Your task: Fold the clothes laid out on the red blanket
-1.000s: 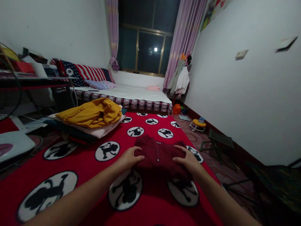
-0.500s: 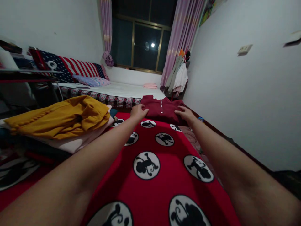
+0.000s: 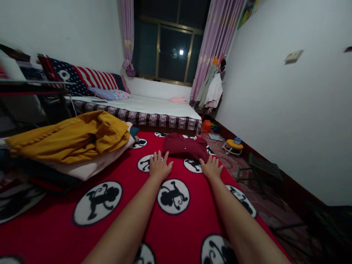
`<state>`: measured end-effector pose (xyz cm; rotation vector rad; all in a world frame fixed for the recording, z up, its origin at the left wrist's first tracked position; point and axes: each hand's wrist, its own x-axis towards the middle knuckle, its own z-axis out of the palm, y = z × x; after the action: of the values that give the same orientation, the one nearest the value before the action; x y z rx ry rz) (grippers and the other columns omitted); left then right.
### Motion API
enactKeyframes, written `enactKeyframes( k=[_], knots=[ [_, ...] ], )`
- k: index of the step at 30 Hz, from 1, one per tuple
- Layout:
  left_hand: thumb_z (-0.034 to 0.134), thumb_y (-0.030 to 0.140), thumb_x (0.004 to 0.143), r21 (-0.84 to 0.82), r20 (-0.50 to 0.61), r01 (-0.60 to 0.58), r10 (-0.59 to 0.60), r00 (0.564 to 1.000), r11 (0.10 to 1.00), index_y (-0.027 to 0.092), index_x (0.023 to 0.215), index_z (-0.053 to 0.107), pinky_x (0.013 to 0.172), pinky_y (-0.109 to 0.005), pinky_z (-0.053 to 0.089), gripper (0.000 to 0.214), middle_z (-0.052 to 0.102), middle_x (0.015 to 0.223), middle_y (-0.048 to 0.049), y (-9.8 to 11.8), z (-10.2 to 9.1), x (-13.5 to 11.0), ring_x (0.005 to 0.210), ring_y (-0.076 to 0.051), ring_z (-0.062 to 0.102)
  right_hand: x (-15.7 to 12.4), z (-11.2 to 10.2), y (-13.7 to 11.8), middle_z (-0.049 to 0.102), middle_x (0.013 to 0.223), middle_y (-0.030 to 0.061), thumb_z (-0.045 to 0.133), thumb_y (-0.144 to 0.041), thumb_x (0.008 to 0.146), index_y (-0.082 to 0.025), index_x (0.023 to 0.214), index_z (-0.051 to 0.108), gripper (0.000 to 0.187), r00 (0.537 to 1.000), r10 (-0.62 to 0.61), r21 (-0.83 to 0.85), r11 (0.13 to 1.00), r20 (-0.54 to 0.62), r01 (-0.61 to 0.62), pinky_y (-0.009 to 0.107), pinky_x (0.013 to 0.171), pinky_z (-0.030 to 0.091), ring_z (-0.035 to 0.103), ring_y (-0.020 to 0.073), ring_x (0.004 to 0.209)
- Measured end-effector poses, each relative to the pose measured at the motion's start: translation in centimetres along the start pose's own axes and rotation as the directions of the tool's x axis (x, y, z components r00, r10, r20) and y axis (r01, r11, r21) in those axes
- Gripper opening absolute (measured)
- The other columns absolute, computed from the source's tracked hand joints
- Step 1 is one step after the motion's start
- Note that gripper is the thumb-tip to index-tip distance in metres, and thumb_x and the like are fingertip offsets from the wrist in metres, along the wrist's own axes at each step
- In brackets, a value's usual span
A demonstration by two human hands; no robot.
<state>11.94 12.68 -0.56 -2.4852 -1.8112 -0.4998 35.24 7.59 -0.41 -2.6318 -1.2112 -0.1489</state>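
Observation:
A folded maroon garment (image 3: 184, 147) with a short zipper lies flat near the far end of the red blanket (image 3: 132, 205), which is printed with monkeys in white circles. My left hand (image 3: 159, 167) is spread palm down on the blanket, just short of the garment's left near corner. By its right near corner, my right hand (image 3: 211, 168) also rests with fingers apart; its fingertips are close to the hem, and I cannot tell if they touch it. Neither hand holds anything.
To the left, a mustard-yellow garment (image 3: 71, 137) tops a pile of clothes. Beyond stands a bed with a white sheet (image 3: 148, 104). On the floor at right are a yellow-seated stool (image 3: 234, 144) and a dark folding stool (image 3: 264, 167). Clothes (image 3: 213, 91) hang by the curtain.
The maroon garment has gone from being held up at the blanket's far end to lying on it. Both hands have let go and come down nearer to me, fingers spread.

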Motion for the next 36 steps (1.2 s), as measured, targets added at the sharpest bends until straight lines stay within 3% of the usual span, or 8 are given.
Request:
enactKeyframes(
  k=[4,11,16,22,27,29,32,36],
  knots=[
    [0.036,0.054,0.09,-0.039,-0.017,0.006,-0.006,1.0,0.999,0.026,0.144,0.04,0.112,-0.052,0.017,0.061,0.032,0.153,-0.0117,-0.1,-0.9,-3.5,0.141,-0.036,0.024,-3.0,-0.4,0.8,0.025,0.153,0.0215,0.024,-0.053,0.094,0.0,0.146,0.029,0.074,0.999,-0.024,-0.021,0.999,0.022,0.024,0.056,0.11,0.019,0.02,0.0335,0.142],
    [0.036,0.056,0.089,-0.134,0.05,0.03,-0.024,0.998,0.991,0.024,0.143,0.042,0.114,-0.054,0.011,0.064,0.028,0.155,-0.0116,-0.6,-3.3,-10.2,0.143,-0.038,0.017,-9.3,-2.0,3.0,0.028,0.153,0.018,0.025,-0.05,0.093,-0.01,0.146,0.034,0.067,0.997,-0.071,-0.01,0.997,0.02,0.071,0.058,0.107,0.02,0.022,0.0359,0.141],
    [0.033,0.056,0.09,-0.125,0.059,0.035,-0.028,0.998,0.992,0.022,0.144,0.04,0.114,-0.055,0.011,0.064,0.026,0.155,-0.0121,-0.5,-4.6,-14.6,0.143,-0.036,0.017,-15.6,-2.5,0.8,0.029,0.152,0.0185,0.031,-0.044,0.093,-0.011,0.144,0.037,0.061,1.0,-0.02,0.083,0.996,0.005,0.019,0.061,0.108,0.017,0.02,0.038,0.141],
    [0.041,0.042,0.091,-0.103,0.0,-0.092,0.093,0.996,0.99,0.013,0.132,0.052,0.107,-0.048,0.032,0.052,0.047,0.138,-0.0195,-0.6,-6.5,-18.3,0.129,-0.034,0.042,-21.9,-3.5,-3.8,0.049,0.141,0.0106,0.048,-0.037,0.087,-0.018,0.131,0.051,0.049,0.927,-0.376,0.331,0.873,-0.009,0.357,0.05,0.109,0.025,0.039,0.026,0.133],
    [0.054,0.039,0.085,-0.038,-0.011,-0.133,0.133,0.991,0.99,0.021,0.091,0.07,0.087,-0.03,0.046,0.025,0.065,0.1,-0.0084,-7.3,-12.7,-16.0,0.098,-0.022,0.06,-21.9,-3.9,-3.6,0.069,0.113,0.0067,0.049,-0.028,0.084,-0.02,0.109,0.066,0.032,0.903,-0.422,0.456,0.791,-0.075,0.408,0.037,0.095,0.04,0.06,0.0233,0.107],
    [0.045,0.032,0.09,0.007,-0.109,-0.035,0.035,0.993,0.999,0.019,0.101,0.068,0.093,-0.032,0.043,0.028,0.062,0.11,-0.0103,-11.4,-16.5,-13.5,0.107,-0.023,0.056,-21.7,-3.6,-3.3,0.069,0.114,0.0064,0.05,-0.026,0.083,-0.019,0.103,0.069,0.028,0.892,-0.439,0.464,0.771,-0.107,0.436,0.034,0.093,0.041,0.06,0.0232,0.107],
    [0.034,0.018,0.092,0.04,-0.277,0.187,-0.168,0.946,0.982,0.014,0.126,0.053,0.101,-0.037,0.037,0.039,0.052,0.129,-0.0162,-17.3,-21.5,-9.6,0.121,-0.025,0.046,-21.6,-3.0,-3.3,0.066,0.12,0.0061,0.054,-0.025,0.081,-0.019,0.098,0.071,0.025,0.876,-0.459,0.444,0.76,-0.151,0.475,0.035,0.096,0.039,0.058,0.0242,0.11],
    [0.041,0.019,0.09,0.018,-0.314,0.387,-0.363,0.877,0.922,0.005,0.131,0.044,0.091,-0.04,0.043,0.043,0.053,0.125,-0.0245,-22.7,-24.1,-6.9,0.114,-0.031,0.053,-21.5,-2.3,-3.4,0.065,0.12,0.0051,0.054,-0.024,0.081,-0.021,0.097,0.071,0.023,0.878,-0.44,0.44,0.762,-0.186,0.475,0.037,0.097,0.039,0.058,0.0239,0.108]
  ],
)
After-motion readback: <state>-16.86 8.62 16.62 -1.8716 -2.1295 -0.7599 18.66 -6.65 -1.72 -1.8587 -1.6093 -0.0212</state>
